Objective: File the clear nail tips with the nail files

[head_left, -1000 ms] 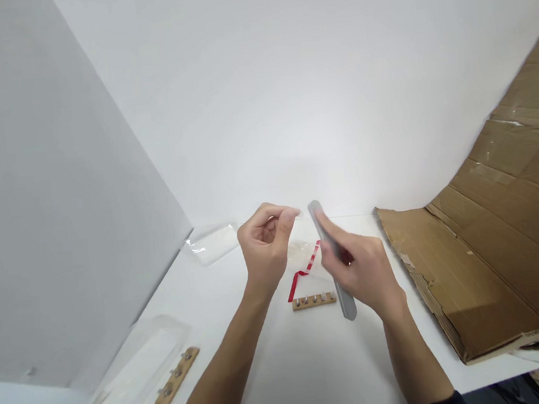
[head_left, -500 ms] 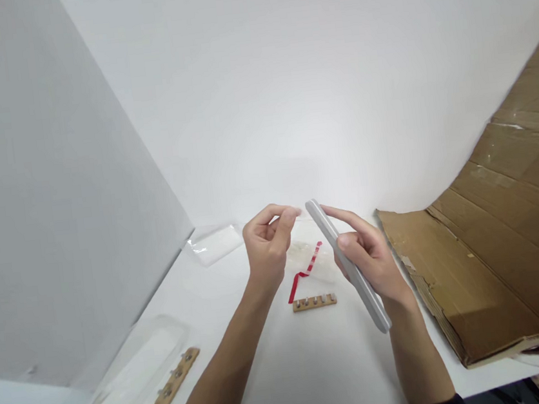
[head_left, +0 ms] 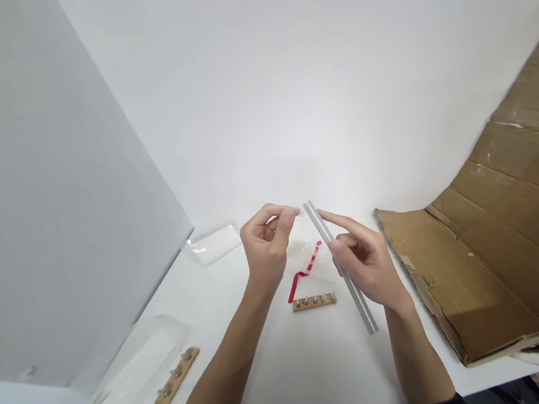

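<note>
- While the left hand (head_left: 267, 247) has its grip pinched, contents unclear, anything held could slip out.
- Right hand (head_left: 364, 262): grip closed around the grey bar (head_left: 354, 293), tilted above the desk (head_left: 308, 366) — slackening could drop it.

The right hand (head_left: 366, 261) holds a long, slim grey bar (head_left: 359, 302), tilted, near the pinched left hand (head_left: 267, 241), above a white tabletop (head_left: 308, 366).

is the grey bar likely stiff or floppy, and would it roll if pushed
Probably stiff: the grey bar juts straight below the right hand without visible sag. Perhaps light, being held one-handed. Its flat-looking side suggests sliding rather than rolling.
</note>
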{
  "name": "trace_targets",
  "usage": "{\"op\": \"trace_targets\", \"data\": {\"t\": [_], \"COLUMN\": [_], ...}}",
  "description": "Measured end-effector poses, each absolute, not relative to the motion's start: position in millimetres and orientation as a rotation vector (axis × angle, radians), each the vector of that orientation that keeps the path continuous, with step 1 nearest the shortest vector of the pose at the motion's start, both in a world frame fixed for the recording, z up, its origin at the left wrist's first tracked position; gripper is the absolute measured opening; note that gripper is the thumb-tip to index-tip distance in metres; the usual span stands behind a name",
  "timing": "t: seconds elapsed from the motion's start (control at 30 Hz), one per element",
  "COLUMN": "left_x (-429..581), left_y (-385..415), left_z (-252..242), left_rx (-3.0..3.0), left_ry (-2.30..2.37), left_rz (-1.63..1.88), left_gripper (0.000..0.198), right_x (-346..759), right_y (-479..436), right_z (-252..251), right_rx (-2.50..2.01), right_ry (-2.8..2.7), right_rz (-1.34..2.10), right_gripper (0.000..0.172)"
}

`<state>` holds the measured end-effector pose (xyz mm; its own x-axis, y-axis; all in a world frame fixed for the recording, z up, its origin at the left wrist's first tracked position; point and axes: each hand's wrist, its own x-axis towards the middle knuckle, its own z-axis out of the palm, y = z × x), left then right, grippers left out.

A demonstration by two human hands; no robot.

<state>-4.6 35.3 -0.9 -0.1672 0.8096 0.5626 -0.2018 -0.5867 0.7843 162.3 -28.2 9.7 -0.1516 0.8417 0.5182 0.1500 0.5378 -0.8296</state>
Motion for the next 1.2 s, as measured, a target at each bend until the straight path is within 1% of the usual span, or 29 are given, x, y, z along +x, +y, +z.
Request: {"op": "trace_targets", "data": {"t": [0.17, 0.27, 0.4, 0.5, 0.63, 0.77, 0.87, 1.07, 1.2], "left_x": [-4, -4, -4, -4, -4, -3, -4, -8, -8], "left_y": [33, 33, 34, 34, 34, 34, 35, 37, 37], "left_z": [-1, -1, -1, -1, -2, -2, -2, -1, -1], "left_rx": [1.422, 1.433, 1.452, 1.454, 1.456, 1.453, 1.438, 1.383, 1.401], "left_ry": [0.751, 0.747, 0.750, 0.745, 0.766, 0.756, 0.745, 0.594, 0.564], "left_rz": [1.835, 1.832, 1.849, 1.859, 1.853, 1.853, 1.826, 1.513, 1.463], "left_gripper": [0.025, 0.024, 0.022, 0.023, 0.022, 0.023, 0.025, 0.037, 0.039], "right_x": [159, 156, 152, 150, 152, 154, 155, 155, 154], "right_y": [-29, -28, -26, -25, -26, -27, -27, -28, -28], "right_z": [7, 4, 2, 1, 2, 3, 3, 5, 6], "right_rx": [-0.975, -1.004, -1.047, -0.970, -1.076, -1.008, -1.106, -0.887, -0.983], "right_ry": [-1.646, -1.780, -1.806, -1.862, -1.814, -1.870, -1.824, -1.794, -1.791], "right_rz": [0.481, 0.349, 0.035, -0.007, -0.104, -0.013, -0.020, 0.125, 0.096], "right_gripper": [0.053, 0.054, 0.054, 0.055, 0.052, 0.049, 0.052, 0.055, 0.053]}}
